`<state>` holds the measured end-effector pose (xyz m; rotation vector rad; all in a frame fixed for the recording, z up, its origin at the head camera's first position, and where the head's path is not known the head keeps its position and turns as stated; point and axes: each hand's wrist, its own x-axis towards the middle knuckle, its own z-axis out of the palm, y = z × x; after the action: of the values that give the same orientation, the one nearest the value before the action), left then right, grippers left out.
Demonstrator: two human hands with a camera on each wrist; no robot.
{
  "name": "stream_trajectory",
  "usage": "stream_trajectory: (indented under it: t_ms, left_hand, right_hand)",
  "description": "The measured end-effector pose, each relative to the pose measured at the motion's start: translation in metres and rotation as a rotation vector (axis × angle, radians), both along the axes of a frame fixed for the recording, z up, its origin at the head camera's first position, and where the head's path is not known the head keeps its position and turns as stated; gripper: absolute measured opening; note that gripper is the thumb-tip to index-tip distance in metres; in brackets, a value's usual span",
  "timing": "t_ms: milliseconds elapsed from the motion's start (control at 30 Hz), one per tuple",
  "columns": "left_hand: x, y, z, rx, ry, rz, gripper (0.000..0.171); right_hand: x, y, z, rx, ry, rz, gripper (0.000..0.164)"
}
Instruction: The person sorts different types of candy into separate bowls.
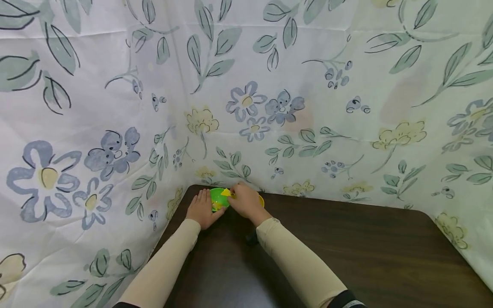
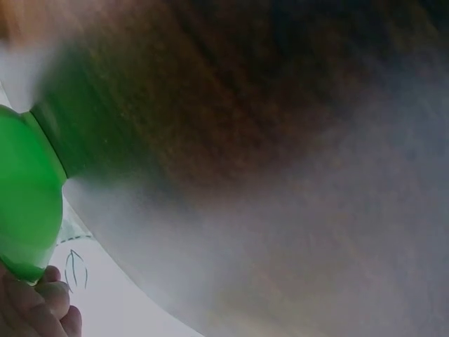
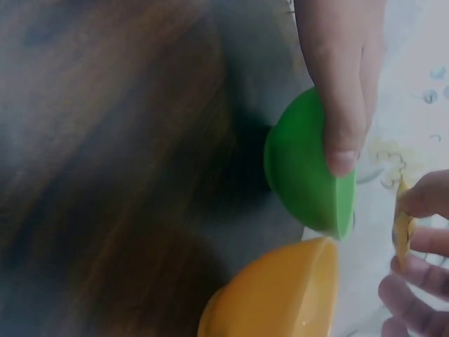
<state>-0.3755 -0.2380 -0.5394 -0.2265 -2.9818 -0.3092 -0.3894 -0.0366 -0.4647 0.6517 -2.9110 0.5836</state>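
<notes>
A green bowl point(image 1: 220, 197) stands near the table's far left corner with small yellow pieces point(image 1: 217, 206) inside. My left hand point(image 1: 202, 209) holds it, the thumb along its near side and the fingers at its left; the left wrist view shows fingertips point(image 2: 55, 298) at the bowl's edge. Above the rim, my right hand point(image 1: 246, 200) pinches a thin, flat yellow piece point(image 3: 403, 228) between thumb and fingers. To the right stands a yellow-orange bowl point(image 3: 277, 295), mostly hidden behind the right hand in the head view.
The dark wooden table point(image 1: 346, 248) stretches to the right and toward me. Floral cloth point(image 1: 292, 162) hangs close along its back and left edges. A small dark object point(image 1: 252, 238) shows beside my right forearm.
</notes>
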Motion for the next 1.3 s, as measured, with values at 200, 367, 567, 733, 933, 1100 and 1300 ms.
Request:
stream_trajectory:
  t_ms: [200, 367, 567, 733, 933, 1100, 1300]
  left_hand:
    - [0.001, 0.003, -0.002, -0.001, -0.019, -0.034, 0.110]
    - [0.002, 0.004, -0.002, -0.013, 0.001, -0.019, 0.108]
    - [-0.002, 0.008, 0.002, -0.005, 0.004, -0.016, 0.109]
    - [-0.003, 0.007, 0.004, -0.003, -0.022, -0.009, 0.109]
    - [-0.004, -0.002, 0.004, -0.032, -0.006, -0.020, 0.109]
    - [-0.003, -0.015, 0.007, -0.010, -0.014, -0.003, 0.110]
    - [-0.002, -0.027, 0.010, 0.014, -0.092, 0.040, 0.119]
  right_hand:
    - [0.000, -0.006, -0.001, 0.008, 0.032, 0.082, 0.042]
    - [0.004, 0.002, -0.002, 0.010, 0.064, 0.118, 0.040]
    - [0.010, 0.041, 0.001, 0.036, 0.115, 0.084, 0.035]
    - [0.023, 0.089, -0.001, 0.029, 0.118, 0.049, 0.037]
    - [0.054, 0.153, -0.006, 0.013, 0.105, 0.030, 0.033]
    - [0.073, 0.199, -0.010, 0.018, 0.137, 0.015, 0.035]
    - [0.094, 0.247, -0.014, -0.047, 0.080, 0.017, 0.032]
